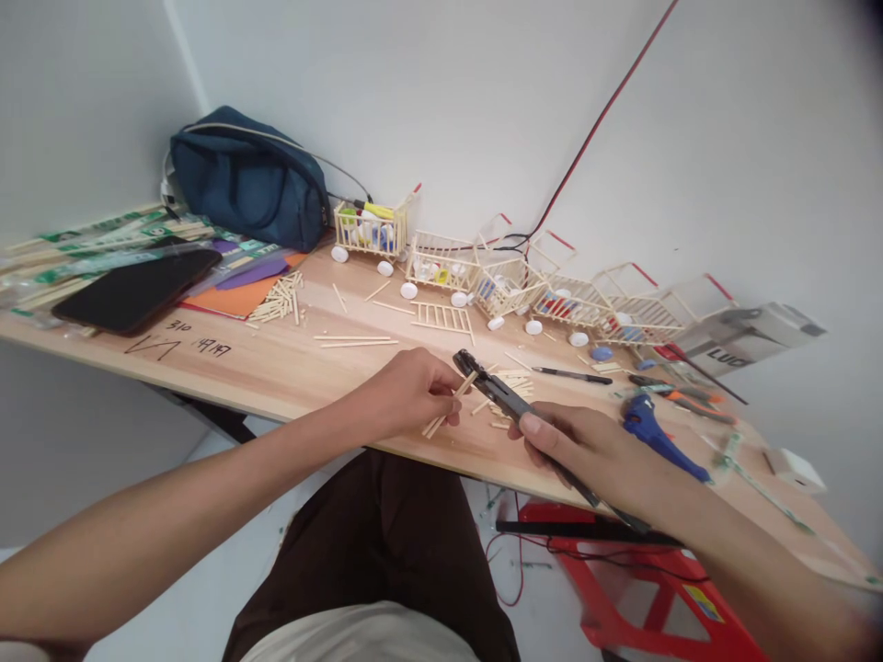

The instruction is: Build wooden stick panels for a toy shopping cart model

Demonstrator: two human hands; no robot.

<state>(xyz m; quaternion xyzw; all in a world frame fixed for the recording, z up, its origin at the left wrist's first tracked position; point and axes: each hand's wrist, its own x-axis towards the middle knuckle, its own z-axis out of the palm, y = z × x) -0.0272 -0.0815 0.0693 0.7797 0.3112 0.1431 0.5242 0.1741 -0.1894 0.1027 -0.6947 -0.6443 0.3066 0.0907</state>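
Head view: the left hand [414, 391] had its grip pinched around thin, pale wooden sticks [466, 382] near the edge of a light wood-grained surface [290, 363]. The right hand [576, 441] wrapped its grip around a long dark-grey tool [507, 397]; its head was at the sticks' tips, possibly touching. Beyond stood slatted pale-wood carts [507, 287] with white wheels.

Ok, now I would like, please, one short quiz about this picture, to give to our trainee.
1. Which hand holds the dark-grey, plier-like metal tool?
2. True or false: in the picture, the dark-blue fabric bag is to the left of the blue plastic glue gun.
3. Choose: the left hand holds A) a slim black pen, B) thin pale wooden sticks, C) a sheet of purple paper.

Key: 1. the right hand; 2. true; 3. B.
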